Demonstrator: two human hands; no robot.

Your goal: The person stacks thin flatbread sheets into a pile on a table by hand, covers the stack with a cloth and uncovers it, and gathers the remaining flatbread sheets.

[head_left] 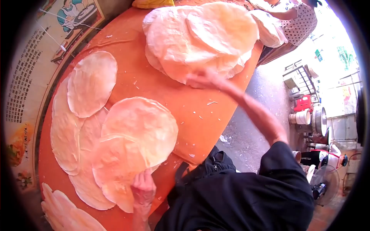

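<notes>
Thin round sheet [116, 163], edge in left grip [143, 185], rest spread beyond

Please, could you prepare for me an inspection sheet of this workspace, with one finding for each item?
Surface: orange table cover, with small pale scraps scattered on it.
Main things: large pile of thin pale sheets at the far side; overlapping round sheets at the left and near side.
Clutter: black bag at the table's near edge; yellow item at the far edge.
Left hand: at the lower edge of the round sheets; grip unclear.
Right hand: at the pile's near edge, blurred; contact unclear.
Cables: white cord in front of the wall poster.
Surroundings: person in dotted top beside the table; fan and another person at the right.
</notes>
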